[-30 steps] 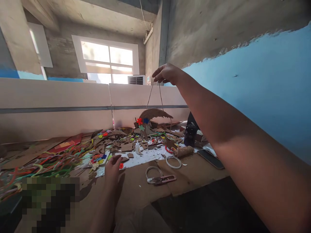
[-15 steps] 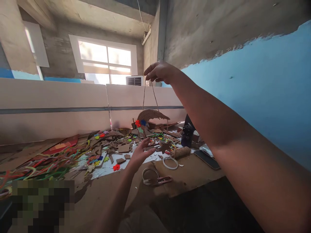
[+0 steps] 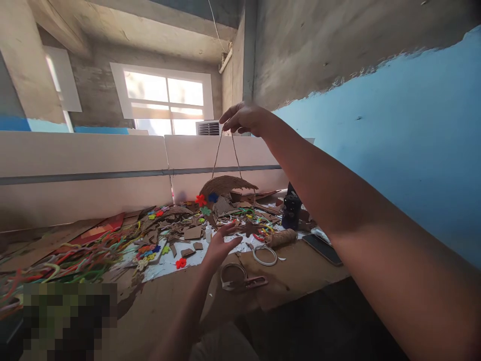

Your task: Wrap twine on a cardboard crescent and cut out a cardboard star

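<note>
My right hand (image 3: 242, 118) is raised, its fingers pinched on a loop of twine (image 3: 215, 155). From that loop hangs a curved, twine-wrapped crescent (image 3: 227, 184), its arch upward. A red flower (image 3: 201, 200), a blue one and a green one sit at its left end. A string drops from its right tip, with a small brown star (image 3: 250, 229) low down. My left hand (image 3: 221, 246) is below the crescent, palm up, fingers apart, with nothing in it. Just behind its fingers stands a small white bottle (image 3: 208, 232).
Colourful pipe cleaners (image 3: 80, 250) and cardboard scraps (image 3: 192, 232) cover the left and middle of the table. Toward the right lie a twine roll (image 3: 281, 238), a white ring (image 3: 265, 255), a phone (image 3: 322, 249) and a pink cutter (image 3: 256, 282). A dark bottle (image 3: 290, 211) stands behind.
The hanging crescent has swung left, and its flowers with it. My right hand sits slightly lower and further left. My left hand stays open below, almost unmoved.
</note>
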### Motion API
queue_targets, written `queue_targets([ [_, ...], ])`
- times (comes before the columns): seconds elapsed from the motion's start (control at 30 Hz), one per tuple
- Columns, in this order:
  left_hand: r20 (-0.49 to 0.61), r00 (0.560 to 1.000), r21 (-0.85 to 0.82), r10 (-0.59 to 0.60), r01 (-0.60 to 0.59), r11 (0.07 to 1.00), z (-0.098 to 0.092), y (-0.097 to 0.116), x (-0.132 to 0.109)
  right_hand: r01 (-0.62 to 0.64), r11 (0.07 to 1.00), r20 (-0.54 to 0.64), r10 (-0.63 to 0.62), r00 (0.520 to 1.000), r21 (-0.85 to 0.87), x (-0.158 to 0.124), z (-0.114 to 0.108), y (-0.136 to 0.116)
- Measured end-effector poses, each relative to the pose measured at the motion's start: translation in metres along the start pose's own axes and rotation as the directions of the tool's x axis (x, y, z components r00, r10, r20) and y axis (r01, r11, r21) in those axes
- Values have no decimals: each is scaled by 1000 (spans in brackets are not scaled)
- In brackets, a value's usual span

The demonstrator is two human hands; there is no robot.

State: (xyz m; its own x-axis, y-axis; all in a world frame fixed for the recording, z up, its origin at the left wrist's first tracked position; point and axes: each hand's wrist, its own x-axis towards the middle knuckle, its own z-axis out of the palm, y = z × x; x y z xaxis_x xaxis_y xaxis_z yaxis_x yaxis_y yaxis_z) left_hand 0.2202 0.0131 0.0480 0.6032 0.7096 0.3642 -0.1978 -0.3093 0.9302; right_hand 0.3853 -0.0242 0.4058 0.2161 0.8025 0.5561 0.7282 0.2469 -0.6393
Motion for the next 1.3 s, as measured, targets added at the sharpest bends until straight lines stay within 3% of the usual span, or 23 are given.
queue_targets([
  [0.13, -114, 993, 3, -39, 40, 999, -19, -10, -6, 111, 994, -2, -111, 994, 8, -4, -2, 5],
  [0.3, -303, 951, 29, -55, 67, 997, -49, -11, 1, 104, 994, 4, -104, 995, 24, -8, -5, 7],
  [0.4, -362, 931, 5, -43, 48, 999, -61, -4, 8, 103, 994, -4, -103, 995, 31, -11, -4, 5],
  [0.6, -294, 955, -44, -40, 28, 999, -69, 16, 16, 80, 996, -17, -80, 997, 43, -14, -1, 2],
  [0.8, -310, 951, -14, 24, -30, 999, -74, 35, 28, 89, 993, 54, -93, 994, 77, -13, 5, 5],
  [0.93, -346, 931, 68, 112, -94, 993, -82, 63, 39, 95, 994, 89, -101, 991, 60, -14, 15, 4],
  [1.03, -297, 931, 206, 210, -153, 967, -85, 91, 46, 110, 992, 133, -117, 984, 59, -16, 24, 2],
  [1.3, -110, 990, 175, 93, -73, 982, -82, 140, 44, 185, 981, 221, -192, 956, 50, -29, 47, -14],
])
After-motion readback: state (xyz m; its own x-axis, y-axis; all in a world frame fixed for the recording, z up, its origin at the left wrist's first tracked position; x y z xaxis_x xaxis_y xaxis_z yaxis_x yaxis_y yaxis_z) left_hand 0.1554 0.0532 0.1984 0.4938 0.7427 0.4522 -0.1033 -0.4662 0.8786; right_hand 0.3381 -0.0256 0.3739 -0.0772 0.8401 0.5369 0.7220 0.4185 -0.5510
